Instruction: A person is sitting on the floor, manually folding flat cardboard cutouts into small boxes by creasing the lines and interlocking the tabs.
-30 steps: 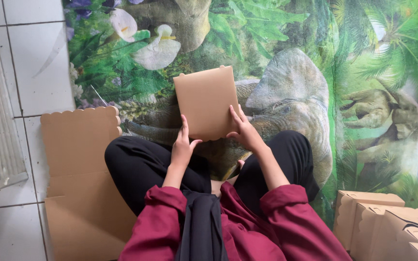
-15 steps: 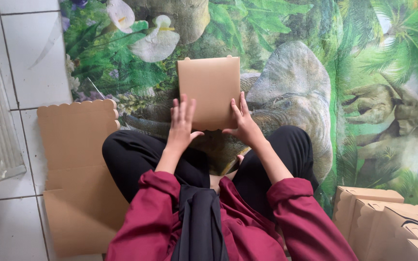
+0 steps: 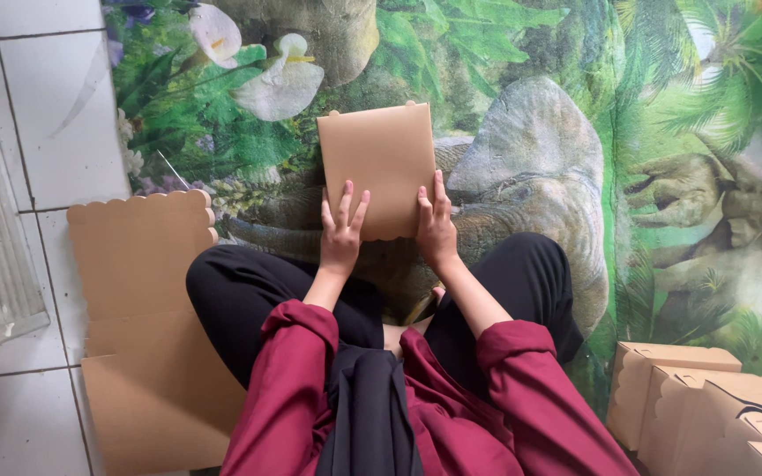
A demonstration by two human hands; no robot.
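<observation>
A flat brown cardboard piece (image 3: 379, 167) with scalloped top and bottom edges lies on the mat in front of the seated person's crossed legs, squared up and roughly upright in the head view. The left hand (image 3: 342, 231) presses flat on its lower left corner, fingers spread and straight, gripping nothing; the right hand (image 3: 437, 226) lies along the lower right edge, fingers extended with the thumb side against the card's border, likewise open and only touching. The card sits on a printed mat (image 3: 575, 106) showing green leaves, white flowers and grey animals, with bare mat all round its top and both sides. Well apart on the left, a large flattened cardboard sheet (image 3: 138, 326) with a scalloped upper edge lies half on the white floor tiles (image 3: 37, 106), its right edge tucked under the person's left knee. At the lower right corner a cluster of folded cardboard boxes (image 3: 703, 401) stands on the mat, near the right knee but clear of both hands
</observation>
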